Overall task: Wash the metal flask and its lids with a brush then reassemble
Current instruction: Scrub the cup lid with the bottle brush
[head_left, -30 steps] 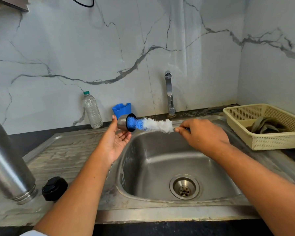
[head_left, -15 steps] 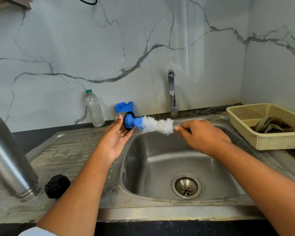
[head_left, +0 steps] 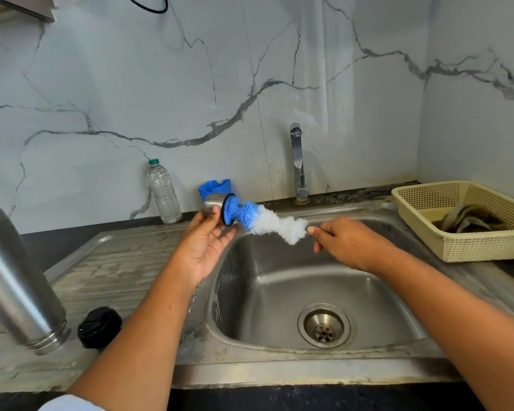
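Metal flask is way over at 9 o'clock from the sink bowl, parked mouth-down on the steel drainboard. It has a plain brushed steel body with a threaded ring at the bottom end, and it looks tilted in this wide view. Just beside it, at about 8 o'clock, sits the black lid, a chunky round one lying flat on the drainboard, close to the flask but I can't tell if they touch.

The other lid, a steel cap with a black ring round its rim, is up in the air at about 11 o'clock over the bowl's back-left corner. The left hand has it: palm turned up, fingers loosely fanned, grip pinching the cap between thumb and fingertips, open side facing right.

The brush runs from the cap off toward 3 o'clock, with its blue bristle end pushed into the cap and its white bristles sticking out. The right hand comes in knuckles-up, grip pinched on the stem right behind the white bristles, the rest of the handle hidden in the hand.

Behind, at 12 o'clock, there's a tap. A water bottle and a blue holder are off at 11. At 2 o'clock a cream basket on the dark tabletop has a cloth in it.
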`<state>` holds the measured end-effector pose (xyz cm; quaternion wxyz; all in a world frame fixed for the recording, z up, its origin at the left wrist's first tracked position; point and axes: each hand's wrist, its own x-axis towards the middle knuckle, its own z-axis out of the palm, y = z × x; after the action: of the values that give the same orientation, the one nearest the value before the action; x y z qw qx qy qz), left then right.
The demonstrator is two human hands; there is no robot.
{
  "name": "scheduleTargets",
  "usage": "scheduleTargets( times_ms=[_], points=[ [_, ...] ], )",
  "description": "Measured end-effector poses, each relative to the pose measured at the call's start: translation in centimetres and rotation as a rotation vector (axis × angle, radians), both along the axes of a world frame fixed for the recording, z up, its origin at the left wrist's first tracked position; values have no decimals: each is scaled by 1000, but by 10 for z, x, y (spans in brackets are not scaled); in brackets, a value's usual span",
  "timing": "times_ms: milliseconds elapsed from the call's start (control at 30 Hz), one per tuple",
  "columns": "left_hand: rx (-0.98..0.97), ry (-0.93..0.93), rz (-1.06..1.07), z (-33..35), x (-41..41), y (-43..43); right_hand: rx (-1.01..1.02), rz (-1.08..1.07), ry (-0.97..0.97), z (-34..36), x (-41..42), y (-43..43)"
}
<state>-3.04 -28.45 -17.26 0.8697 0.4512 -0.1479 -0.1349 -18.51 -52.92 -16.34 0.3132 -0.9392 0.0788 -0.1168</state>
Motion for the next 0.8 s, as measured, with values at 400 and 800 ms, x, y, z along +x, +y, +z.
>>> scheduleTargets(
  times_ms=[400, 800],
  points=[
    [78, 162, 194, 7, 2, 1, -393, -174, -206, 3, -1, 13],
    [-2, 17, 90, 5, 3, 6, 9, -14, -30, -2, 2, 4]
  ],
)
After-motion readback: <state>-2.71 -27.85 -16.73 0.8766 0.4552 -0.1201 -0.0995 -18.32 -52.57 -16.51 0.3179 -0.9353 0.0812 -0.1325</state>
